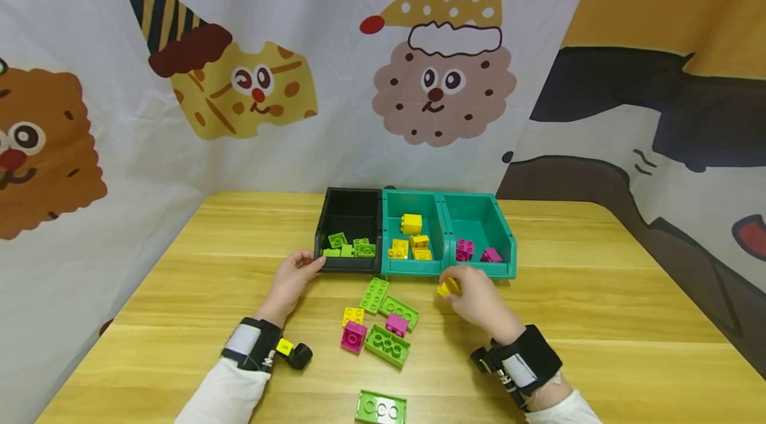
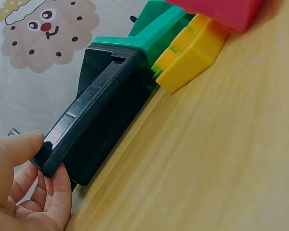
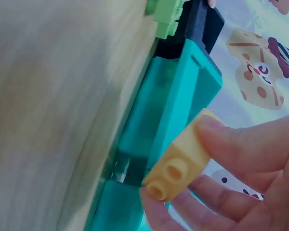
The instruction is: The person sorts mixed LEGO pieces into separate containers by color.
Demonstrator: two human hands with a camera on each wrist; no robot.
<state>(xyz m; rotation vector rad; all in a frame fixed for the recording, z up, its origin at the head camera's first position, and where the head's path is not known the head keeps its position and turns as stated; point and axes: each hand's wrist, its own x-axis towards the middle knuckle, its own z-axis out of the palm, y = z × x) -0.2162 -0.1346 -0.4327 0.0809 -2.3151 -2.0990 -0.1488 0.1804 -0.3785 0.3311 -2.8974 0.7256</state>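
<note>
My left hand [image 1: 294,278] grips the front left corner of the black bin [image 1: 350,266], thumb on the rim and fingers beneath, as the left wrist view shows. Several green bricks [image 1: 364,248] lie in that bin. My right hand [image 1: 477,301] pinches a yellow brick [image 3: 179,161] between thumb and fingers, just in front of the teal bins [image 1: 415,268]. Yellow bricks [image 1: 411,224] sit in the middle teal bin, and magenta bricks [image 1: 465,250] in the right one.
On the wooden table [image 1: 251,231], before the bins, lie several green bricks [image 1: 387,345], magenta bricks [image 1: 354,337] and a yellow brick [image 1: 353,316]. One green brick [image 1: 381,408] lies nearer the front. A printed cloth [image 1: 335,158] hangs behind the table.
</note>
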